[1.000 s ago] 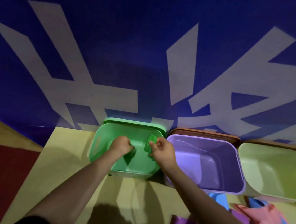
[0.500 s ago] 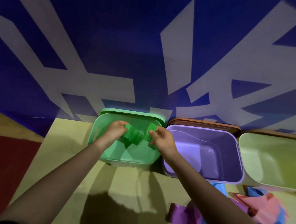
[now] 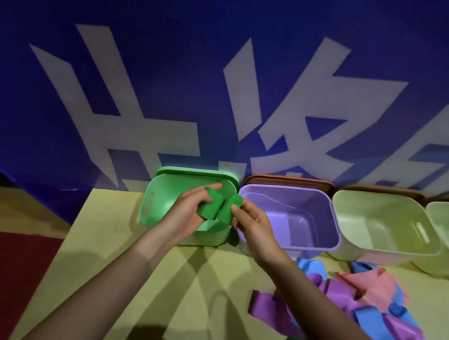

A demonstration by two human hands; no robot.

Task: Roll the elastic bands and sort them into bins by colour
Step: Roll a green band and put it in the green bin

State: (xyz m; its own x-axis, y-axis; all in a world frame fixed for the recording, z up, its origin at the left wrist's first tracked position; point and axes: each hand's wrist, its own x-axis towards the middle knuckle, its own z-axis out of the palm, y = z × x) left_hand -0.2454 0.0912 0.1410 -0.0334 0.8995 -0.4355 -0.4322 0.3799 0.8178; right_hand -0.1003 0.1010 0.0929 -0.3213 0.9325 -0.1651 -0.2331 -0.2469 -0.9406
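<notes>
A green elastic band (image 3: 218, 206), partly rolled and folded, is held between both hands above the green bin (image 3: 161, 191). My left hand (image 3: 186, 215) grips its left part with fingers curled round it. My right hand (image 3: 253, 227) pinches its right end over the gap between the green bin and the purple bin (image 3: 320, 220). A heap of loose bands (image 3: 369, 301) in purple, blue, pink and green lies on the table at the lower right.
Two pale yellow-green bins (image 3: 393, 227) stand to the right of the purple one, all in a row against a blue banner wall (image 3: 227, 74). The yellow table (image 3: 117, 241) ends at the left, with dark red floor (image 3: 2, 271) beyond.
Both hands have drawn back toward me and closer together, lifting the green band out of the green bin's inside. The band is now more bunched between them.
</notes>
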